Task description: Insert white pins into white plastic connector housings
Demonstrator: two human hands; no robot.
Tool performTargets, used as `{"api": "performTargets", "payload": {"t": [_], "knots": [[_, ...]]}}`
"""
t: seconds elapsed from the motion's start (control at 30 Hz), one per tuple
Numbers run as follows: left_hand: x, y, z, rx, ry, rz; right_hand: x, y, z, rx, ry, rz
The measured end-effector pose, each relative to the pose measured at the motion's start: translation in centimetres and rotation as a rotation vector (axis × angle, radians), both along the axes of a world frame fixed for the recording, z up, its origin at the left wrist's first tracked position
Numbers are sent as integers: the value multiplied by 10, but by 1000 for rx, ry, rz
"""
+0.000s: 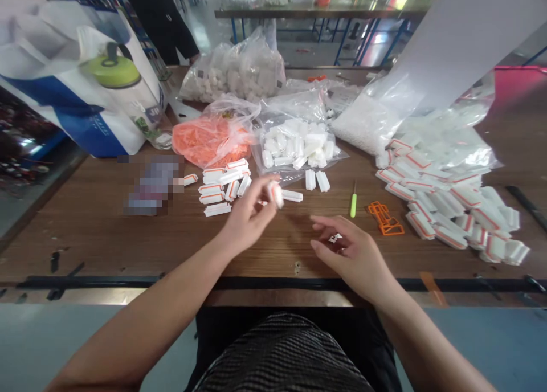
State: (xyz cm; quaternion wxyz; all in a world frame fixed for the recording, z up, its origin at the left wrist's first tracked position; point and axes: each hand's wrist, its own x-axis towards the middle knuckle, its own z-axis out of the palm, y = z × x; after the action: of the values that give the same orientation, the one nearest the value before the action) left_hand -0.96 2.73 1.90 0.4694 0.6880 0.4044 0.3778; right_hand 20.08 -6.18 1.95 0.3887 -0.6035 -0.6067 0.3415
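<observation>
My left hand (248, 215) pinches a white plastic part with an orange stripe (276, 194) between fingertips and thumb. It hangs just above a white striped bar (292, 196) lying on the wooden table (106, 238). My right hand (352, 256) rests half curled near the table's front edge, with a small white piece (335, 239) between its thumb and fingers. Behind my left hand lies a small cluster of orange-striped white parts (222, 188). Two plain white bars (317, 180) stand apart, above the gap between my hands.
A large pile of striped parts (453, 207) fills the right side. Plastic bags of orange (209, 141) and white (294, 144) parts lie behind. There are a green-handled hook tool (352, 201), an orange plastic frame (385, 219) and a printed bag (81, 78).
</observation>
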Motion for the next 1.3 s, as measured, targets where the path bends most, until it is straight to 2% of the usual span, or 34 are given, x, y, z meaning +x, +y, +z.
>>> {"api": "performTargets", "payload": {"t": [0.07,0.13,0.27,0.37,0.57,0.7,0.8,0.87,0.93,1.0,1.07,1.17,1.23,1.3], "knots": [[-14,12,12,254,278,254,13,3,3,6,-30,-92],[-29,22,22,418,526,385,31,8,6,28,-94,-178],[-51,30,27,410,889,473,67,28,12,85,-338,-239],[-59,32,25,358,1049,482,76,49,14,61,-452,-216],[-60,35,23,347,1065,499,41,93,5,38,-747,-127],[-59,34,20,355,991,487,28,103,0,-24,-891,-111],[-57,33,18,372,941,485,37,97,3,-14,-780,-147],[-53,31,18,412,891,502,47,88,8,18,-581,-167],[-46,27,18,481,792,518,54,78,15,-23,-319,-116],[-36,19,18,570,621,474,57,67,20,-145,-94,17],[-24,10,16,621,414,292,55,58,23,-262,42,149],[-6,-7,12,518,222,-101,46,48,23,-349,145,252],[2,-17,8,421,175,-245,39,44,21,-386,164,294],[8,-23,4,352,198,-305,32,40,19,-401,158,332]]}}
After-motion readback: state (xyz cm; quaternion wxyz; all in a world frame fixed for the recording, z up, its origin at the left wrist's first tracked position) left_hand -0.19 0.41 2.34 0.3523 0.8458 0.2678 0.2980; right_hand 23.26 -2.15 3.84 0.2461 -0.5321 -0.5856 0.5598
